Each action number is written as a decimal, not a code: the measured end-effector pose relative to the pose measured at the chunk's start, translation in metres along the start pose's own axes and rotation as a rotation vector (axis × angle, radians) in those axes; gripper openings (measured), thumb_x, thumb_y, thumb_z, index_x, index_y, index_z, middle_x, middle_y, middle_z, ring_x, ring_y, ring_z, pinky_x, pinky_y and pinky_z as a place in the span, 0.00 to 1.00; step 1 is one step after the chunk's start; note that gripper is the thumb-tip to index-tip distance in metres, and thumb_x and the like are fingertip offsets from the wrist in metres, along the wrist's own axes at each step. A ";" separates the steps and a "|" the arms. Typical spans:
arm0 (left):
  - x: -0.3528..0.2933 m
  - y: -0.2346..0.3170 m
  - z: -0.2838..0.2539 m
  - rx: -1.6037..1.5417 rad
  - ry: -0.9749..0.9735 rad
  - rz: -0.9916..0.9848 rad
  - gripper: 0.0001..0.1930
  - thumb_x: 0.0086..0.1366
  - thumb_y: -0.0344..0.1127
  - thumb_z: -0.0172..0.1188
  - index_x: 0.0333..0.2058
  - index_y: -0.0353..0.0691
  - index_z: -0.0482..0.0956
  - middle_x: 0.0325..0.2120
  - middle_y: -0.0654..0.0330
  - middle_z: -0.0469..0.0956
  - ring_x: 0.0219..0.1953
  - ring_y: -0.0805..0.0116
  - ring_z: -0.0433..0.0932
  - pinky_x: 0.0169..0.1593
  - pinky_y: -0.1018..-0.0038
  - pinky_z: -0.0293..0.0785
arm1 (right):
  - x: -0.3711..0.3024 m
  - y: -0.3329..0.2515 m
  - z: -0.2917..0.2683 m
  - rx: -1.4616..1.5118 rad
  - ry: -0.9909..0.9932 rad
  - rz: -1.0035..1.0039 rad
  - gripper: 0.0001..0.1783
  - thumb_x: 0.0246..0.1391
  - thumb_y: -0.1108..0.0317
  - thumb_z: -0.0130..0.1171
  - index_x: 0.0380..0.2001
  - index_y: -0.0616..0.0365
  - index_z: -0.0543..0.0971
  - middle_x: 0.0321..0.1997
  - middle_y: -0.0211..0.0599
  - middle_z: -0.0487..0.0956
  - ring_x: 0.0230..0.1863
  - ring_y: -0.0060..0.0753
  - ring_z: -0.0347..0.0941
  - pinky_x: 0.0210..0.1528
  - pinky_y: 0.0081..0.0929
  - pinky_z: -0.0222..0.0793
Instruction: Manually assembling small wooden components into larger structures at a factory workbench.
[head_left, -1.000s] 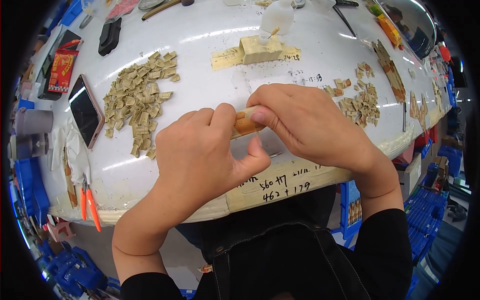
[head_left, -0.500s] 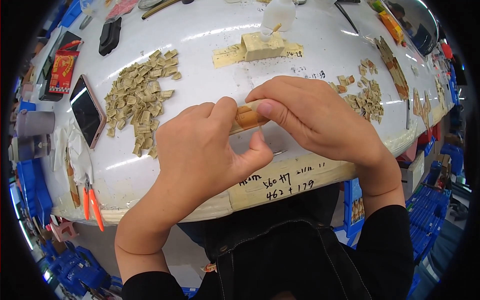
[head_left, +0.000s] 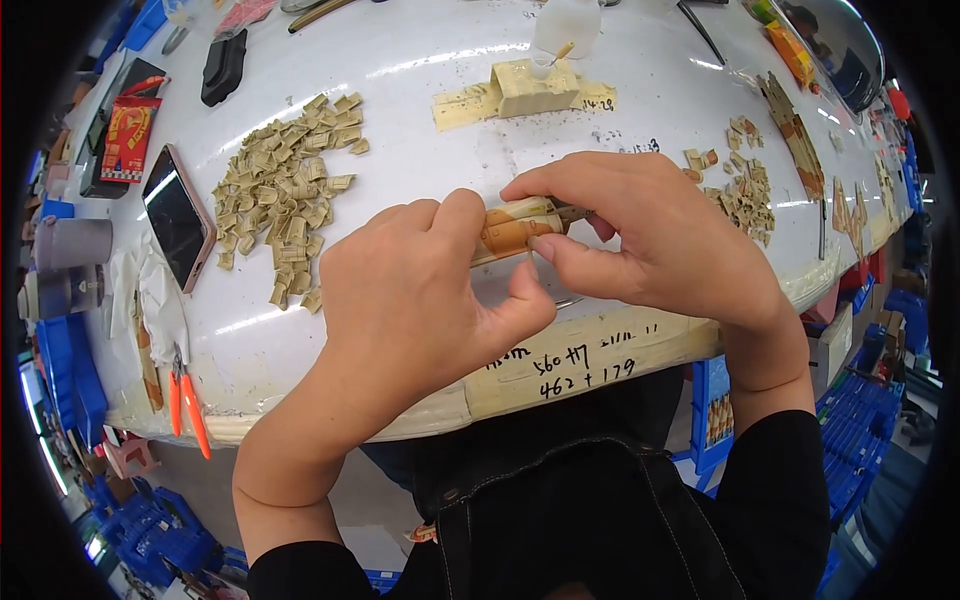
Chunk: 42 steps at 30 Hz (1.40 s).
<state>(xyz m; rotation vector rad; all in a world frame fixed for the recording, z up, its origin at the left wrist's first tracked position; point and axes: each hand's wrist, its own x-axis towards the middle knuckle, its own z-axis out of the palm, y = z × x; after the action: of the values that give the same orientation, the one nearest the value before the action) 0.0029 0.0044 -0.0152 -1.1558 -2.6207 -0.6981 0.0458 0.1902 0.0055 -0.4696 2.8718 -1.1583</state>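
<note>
Between my two hands, above the near middle of the table, is a rounded tan and orange-brown model part [head_left: 512,236] with fine panel lines. My left hand [head_left: 405,285] is closed round its left end, which the fingers hide, with the thumb stretched out below. On its right end my right hand [head_left: 650,235] pinches, thumb underneath and index finger arched over the top. A narrower dark tip shows inside that right grip. Behind the hands stands a tan block-shaped holder [head_left: 535,88], taped to the table.
Small curved tan pieces lie in a large pile [head_left: 285,190] at left and a smaller pile [head_left: 745,195] at right. A phone [head_left: 178,220], orange-handled pliers [head_left: 188,405] and a red packet [head_left: 130,138] are at left. A white bottle [head_left: 567,28] stands behind the holder; a camouflage strip [head_left: 792,135] lies far right.
My right hand's fingers have shifted along the model part, uncovering more of its right end and the dark tip. My left hand keeps its grip. The view has moved slightly.
</note>
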 end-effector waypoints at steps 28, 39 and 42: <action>-0.003 0.000 0.001 -0.002 -0.028 0.014 0.13 0.44 0.44 0.59 0.21 0.40 0.71 0.11 0.63 0.68 0.12 0.68 0.66 0.15 0.76 0.60 | 0.001 -0.004 0.001 -0.055 -0.011 0.023 0.20 0.35 0.69 0.60 0.37 0.61 0.79 0.24 0.33 0.78 0.20 0.27 0.65 0.23 0.19 0.62; -0.006 0.000 0.001 0.019 0.007 0.070 0.13 0.45 0.43 0.59 0.22 0.40 0.70 0.11 0.64 0.66 0.12 0.69 0.63 0.15 0.76 0.59 | 0.000 -0.002 0.002 -0.033 0.003 0.011 0.20 0.31 0.73 0.60 0.36 0.61 0.80 0.23 0.33 0.77 0.18 0.24 0.64 0.22 0.16 0.63; -0.006 0.000 0.001 0.026 0.010 0.066 0.13 0.44 0.43 0.59 0.21 0.40 0.70 0.11 0.64 0.66 0.12 0.70 0.63 0.15 0.77 0.59 | 0.000 -0.002 0.003 -0.018 0.013 0.000 0.20 0.31 0.73 0.60 0.36 0.61 0.80 0.23 0.33 0.78 0.18 0.24 0.64 0.22 0.16 0.63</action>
<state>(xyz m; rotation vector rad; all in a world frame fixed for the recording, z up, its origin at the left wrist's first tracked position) 0.0072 0.0007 -0.0186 -1.2225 -2.5629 -0.6538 0.0465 0.1868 0.0045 -0.4640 2.8956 -1.1401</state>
